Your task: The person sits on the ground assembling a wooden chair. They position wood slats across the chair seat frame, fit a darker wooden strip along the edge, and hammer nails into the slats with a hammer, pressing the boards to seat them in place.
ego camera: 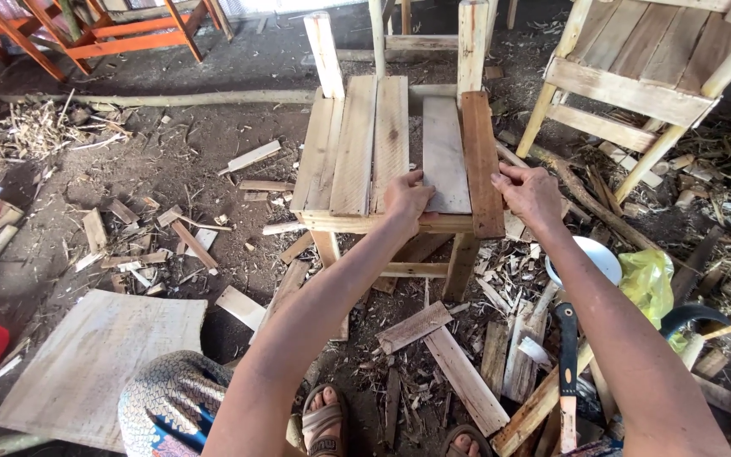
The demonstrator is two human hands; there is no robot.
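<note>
Found mid-fitting of seat slats on the unfinished chair: left hand pressed flat on the grey slat, right hand pinching the reddish slat at the seat's edge; judged next to need aligning, then fastening.

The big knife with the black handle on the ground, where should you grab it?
Take the long knife by its black handle, coming down from above. It lies flat among wood scraps beside the right forearm, handle toward the white bowl, pale blade pointing at the feet, so that grip stays off the edge.
</note>
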